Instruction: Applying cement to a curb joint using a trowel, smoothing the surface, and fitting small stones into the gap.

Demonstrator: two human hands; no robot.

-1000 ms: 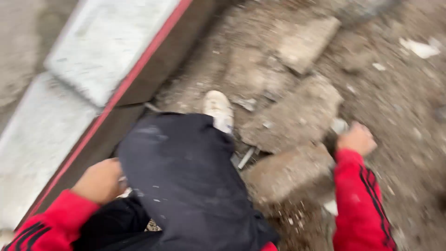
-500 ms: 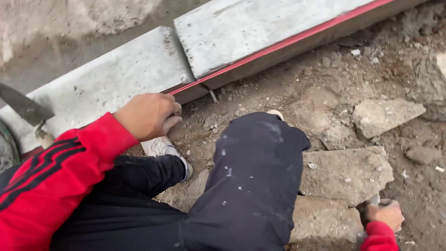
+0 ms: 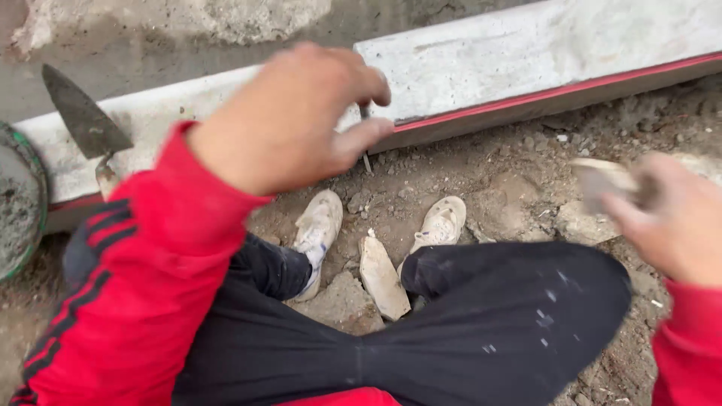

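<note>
**Nail at the kerb joint, stone chip in the other hand**

I see the left hand [image 3: 289, 120] pinching a thin metal nail [image 3: 366, 159], upright at the seam between two pale, rough concrete kerb slabs [image 3: 526, 53]. The right hand [image 3: 677, 225], blurred, is closed on a flat grey stone chip [image 3: 602, 180]. Below lie gritty soil, broken slab pieces, dusty white shoes [image 3: 320, 233]. A pointed steel trowel [image 3: 83, 120] rests on the kerb to the left.

Left hand [image 3: 289, 116] pinching nail [image 3: 366, 143] at kerb stone [image 3: 526, 53] joint; right hand [image 3: 673, 222] gripping stone chip [image 3: 602, 180].
</note>
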